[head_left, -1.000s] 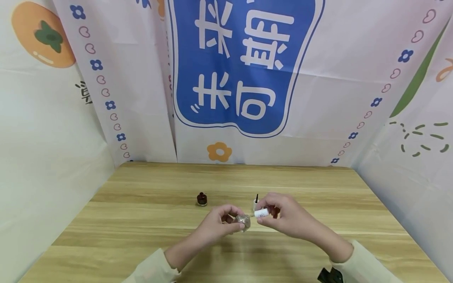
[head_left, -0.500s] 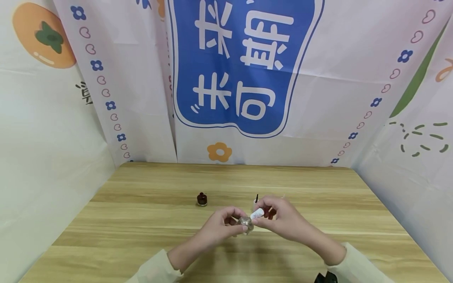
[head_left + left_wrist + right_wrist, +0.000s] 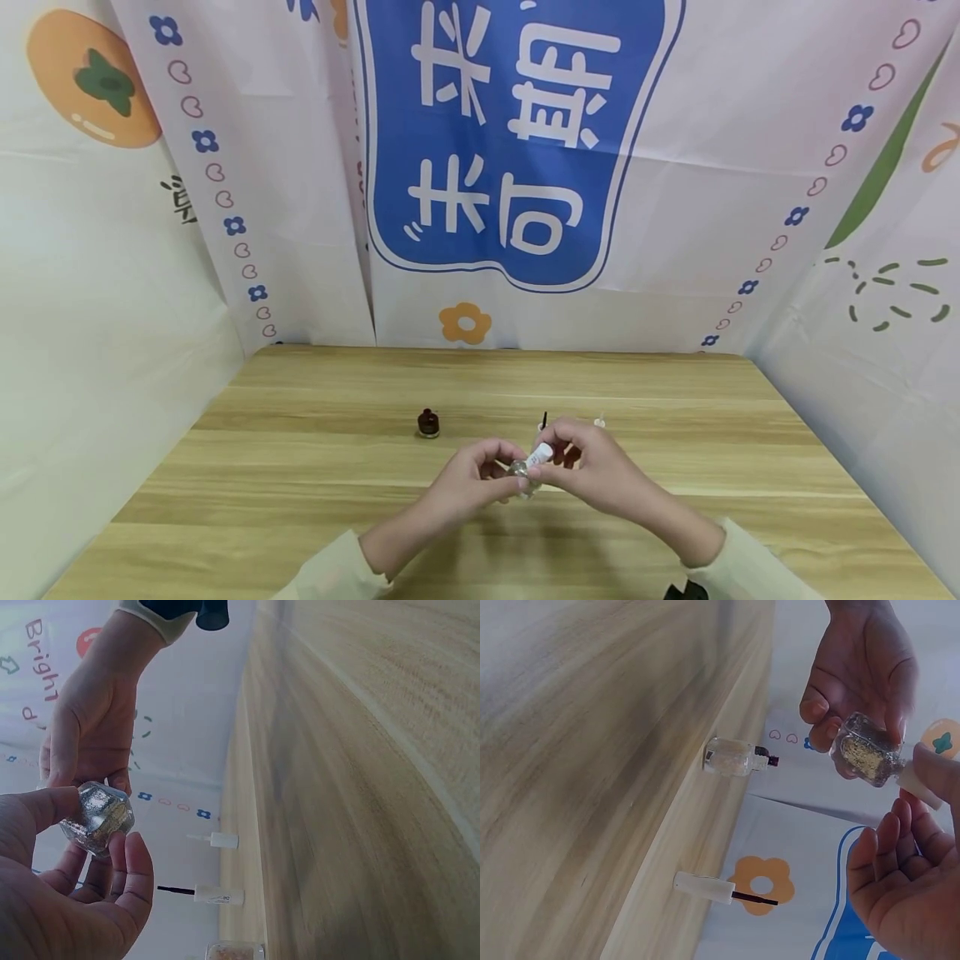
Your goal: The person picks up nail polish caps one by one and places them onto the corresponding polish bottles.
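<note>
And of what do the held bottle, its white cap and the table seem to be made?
Bottle: clear, glossy, probably glass or hard plastic; its see-through walls glint.
Cap: likely plastic, smooth, by its even white surface.
Table: wood or wood-look laminate, smooth, by its streaky grain.

Prob. a curtained-off booth: wood-grain tbl. [image 3: 300,467] w/ printed cloth [image 3: 705,225] on 3 sides.

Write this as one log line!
left hand: holds glitter nail polish bottle; right hand: pinches white cap at bottle's neck; table: brush cap upright
</note>
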Demonstrator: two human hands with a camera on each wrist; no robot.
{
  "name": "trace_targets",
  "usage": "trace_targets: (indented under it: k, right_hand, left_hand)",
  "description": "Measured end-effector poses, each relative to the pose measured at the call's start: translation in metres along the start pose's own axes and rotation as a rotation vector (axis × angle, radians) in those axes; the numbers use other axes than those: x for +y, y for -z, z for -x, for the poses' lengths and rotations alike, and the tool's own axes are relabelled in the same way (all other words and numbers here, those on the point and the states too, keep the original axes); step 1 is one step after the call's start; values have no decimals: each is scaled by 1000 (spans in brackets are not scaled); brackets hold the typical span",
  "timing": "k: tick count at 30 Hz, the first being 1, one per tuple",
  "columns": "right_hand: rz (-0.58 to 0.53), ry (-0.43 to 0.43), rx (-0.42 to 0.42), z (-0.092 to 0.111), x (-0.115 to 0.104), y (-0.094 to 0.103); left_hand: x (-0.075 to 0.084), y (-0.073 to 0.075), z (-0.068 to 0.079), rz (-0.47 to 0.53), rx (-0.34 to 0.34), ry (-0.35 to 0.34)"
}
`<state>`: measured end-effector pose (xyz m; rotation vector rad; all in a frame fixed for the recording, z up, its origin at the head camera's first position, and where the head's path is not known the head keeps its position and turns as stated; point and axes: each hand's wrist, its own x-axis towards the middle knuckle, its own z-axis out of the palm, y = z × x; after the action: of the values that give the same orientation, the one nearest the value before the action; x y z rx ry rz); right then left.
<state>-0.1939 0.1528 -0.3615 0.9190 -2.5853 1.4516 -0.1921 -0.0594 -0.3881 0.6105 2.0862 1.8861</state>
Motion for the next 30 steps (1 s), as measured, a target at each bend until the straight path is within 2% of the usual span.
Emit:
trace_targets:
  k: [6, 14, 20, 24, 30]
  right_hand:
    - [7, 2, 26, 0, 2, -3]
    - [-55, -31, 120, 2, 5, -13]
    - [-35, -66, 177, 3, 5, -20]
    - [-17, -71, 180, 3, 6, -19]
    - [-63, -9, 159, 4, 12, -12]
  left_hand:
    - [0, -1, -1, -1, -6, -4]
    - [0, -3, -1, -10, 11, 6]
    - [-1, -5, -1, -14, 25, 11]
    - [-1, -6, -1, -6, 26, 17]
    - [0, -5, -2, 12, 44, 23]
